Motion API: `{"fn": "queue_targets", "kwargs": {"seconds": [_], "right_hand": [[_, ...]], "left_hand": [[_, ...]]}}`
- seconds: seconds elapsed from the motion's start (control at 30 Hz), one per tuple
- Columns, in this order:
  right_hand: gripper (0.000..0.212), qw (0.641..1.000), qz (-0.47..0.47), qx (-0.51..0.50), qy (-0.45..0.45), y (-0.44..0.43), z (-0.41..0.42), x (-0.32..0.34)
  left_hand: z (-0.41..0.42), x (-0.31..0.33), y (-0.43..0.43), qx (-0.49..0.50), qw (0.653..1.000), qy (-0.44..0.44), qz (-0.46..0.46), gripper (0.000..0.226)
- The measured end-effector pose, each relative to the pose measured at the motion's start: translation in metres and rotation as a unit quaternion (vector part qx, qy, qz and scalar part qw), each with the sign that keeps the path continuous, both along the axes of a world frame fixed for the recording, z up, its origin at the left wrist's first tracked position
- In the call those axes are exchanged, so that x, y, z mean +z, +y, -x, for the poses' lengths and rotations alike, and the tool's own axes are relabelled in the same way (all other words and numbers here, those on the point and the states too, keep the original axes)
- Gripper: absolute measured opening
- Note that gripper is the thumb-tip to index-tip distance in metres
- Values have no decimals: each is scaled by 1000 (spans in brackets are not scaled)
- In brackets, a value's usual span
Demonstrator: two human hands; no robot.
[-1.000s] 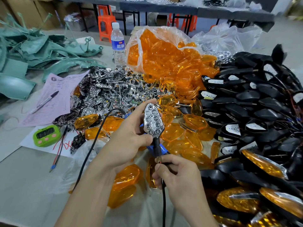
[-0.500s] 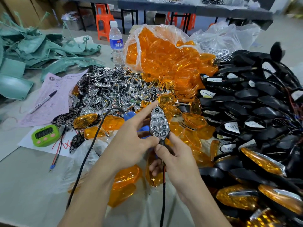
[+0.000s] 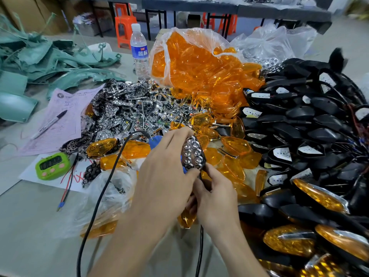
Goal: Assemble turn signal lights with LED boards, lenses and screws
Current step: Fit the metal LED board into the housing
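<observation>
One black turn signal light with a chrome honeycomb reflector face (image 3: pixel 192 154): held upright over the middle of the grey table (image 3: pixel 30 226), reflector bare.
Left hand (image 3: pixel 165 176): fingers curled round the light's left edge, grasping it.
Right hand (image 3: pixel 217 198): pinching the light's black stalk just below the head.
One black cable (image 3: pixel 200 246): hanging from the stalk.
One clear bag of orange lenses (image 3: pixel 199 62): behind the hands, spilling, too many to count.
One heap of chrome reflectors (image 3: pixel 135 110): left of the bag, uncounted.
One pile of black housings (image 3: pixel 309 120): on the right.
Lensed amber lights (image 3: pixel 319 194): at least three, front right.
One water bottle (image 3: pixel 139 50), one green timer (image 3: pixel 52 165), one pen (image 3: pixel 50 123).
</observation>
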State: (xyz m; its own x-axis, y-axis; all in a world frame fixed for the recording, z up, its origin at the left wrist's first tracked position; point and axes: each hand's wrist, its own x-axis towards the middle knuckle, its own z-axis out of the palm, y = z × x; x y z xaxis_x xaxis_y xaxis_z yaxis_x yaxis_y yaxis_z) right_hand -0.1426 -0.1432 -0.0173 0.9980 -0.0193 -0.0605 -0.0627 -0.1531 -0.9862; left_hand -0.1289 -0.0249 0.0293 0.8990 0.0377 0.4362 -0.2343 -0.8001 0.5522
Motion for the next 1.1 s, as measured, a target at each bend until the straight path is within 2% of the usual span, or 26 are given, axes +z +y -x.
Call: {"fn": "queue_targets", "kwargs": {"seconds": [0.07, 0.17, 0.27, 0.33, 0.4, 0.47, 0.57, 0.67, 0.73, 0.8, 0.97, 1.1], "right_hand": [[26, 1000, 2, 10, 1, 0, 1, 1], [27, 999, -25, 22, 15, 2, 3, 2], [34, 997, -71, 17, 28, 1, 3, 4], [41, 995, -94, 15, 31, 0, 3, 7], [50, 994, -106, 20, 34, 0, 3, 10], [51, 992, -118, 20, 34, 1, 4, 12], [46, 992, -119, 22, 34, 2, 5, 13], [48, 991, -125, 27, 40, 1, 6, 12], [37, 990, -134, 31, 45, -1, 6, 12], [28, 987, -146, 35, 58, -5, 5, 11], [24, 980, -177, 56, 71, -11, 4, 7], [33, 977, -190, 68, 67, -11, 5, 7]], "left_hand": [[-1, 2, -1, -4, 999, -11, 47, 58], [-10, 7, 10, 4, 974, 1, 227, 44], [-18, 9, 28, 7, 911, 22, 413, 42], [-21, 9, 38, -27, 850, 57, 523, 27], [-22, 6, 42, -48, 816, 91, 568, 21], [-21, 4, 38, -51, 825, 112, 552, 23], [-20, 2, 27, -54, 871, 119, 473, 38], [-22, 0, 25, -41, 906, 111, 407, 39], [-24, -1, 27, -41, 921, 110, 371, 40], [-24, 0, 29, -53, 933, 106, 339, 43], [-28, 0, 32, -84, 959, 82, 259, 42], [-29, -2, 28, -54, 958, 67, 274, 41]]}}
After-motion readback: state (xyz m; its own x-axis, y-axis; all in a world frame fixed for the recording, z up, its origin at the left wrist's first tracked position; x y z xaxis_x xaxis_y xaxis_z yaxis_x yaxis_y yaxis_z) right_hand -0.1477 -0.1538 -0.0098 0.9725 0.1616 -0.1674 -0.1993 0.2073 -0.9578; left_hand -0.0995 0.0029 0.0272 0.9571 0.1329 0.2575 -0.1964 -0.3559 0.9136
